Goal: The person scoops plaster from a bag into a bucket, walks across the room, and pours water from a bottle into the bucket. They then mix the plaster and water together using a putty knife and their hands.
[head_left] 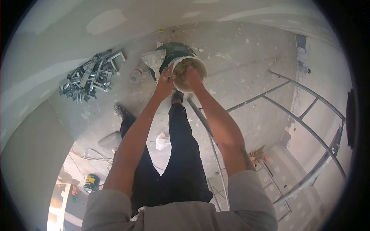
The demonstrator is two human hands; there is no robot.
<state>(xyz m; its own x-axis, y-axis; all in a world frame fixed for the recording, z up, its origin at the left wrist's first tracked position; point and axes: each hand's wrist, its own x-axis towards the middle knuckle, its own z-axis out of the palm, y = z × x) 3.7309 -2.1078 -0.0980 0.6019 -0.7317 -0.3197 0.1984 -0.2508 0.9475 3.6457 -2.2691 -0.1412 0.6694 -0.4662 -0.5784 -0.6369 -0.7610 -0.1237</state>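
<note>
1. Below, I see both arms stretched far out and down to a small white bucket (189, 73), which sits at the far centre of the view over a dusty floor (239, 57).
2. Left hand (165, 82): at the bucket's left rim, fingers curled against it; I read it as gripping the rim, though the fingertips blur.
3. Right hand (192, 77): plunged into the bucket's mouth, buried in brownish-grey matter; whether it is closed or spread I cannot tell.
4. Just behind the bucket stands a larger dark green bucket (175, 52), with a white crumpled bag (153, 59) touching its left side.
5. Far left: a heap of metal brackets (90, 77) by the base of the plastered wall (46, 46).
6. Right: grey scaffold rails (304, 115) arc from the bucket's side out toward the near right.
7. Near centre: the person's dark trousers (181, 161), shoes pointing toward the buckets.
8. Near left: a yellow-and-black can (91, 181) beside loose cables (90, 156).
</note>
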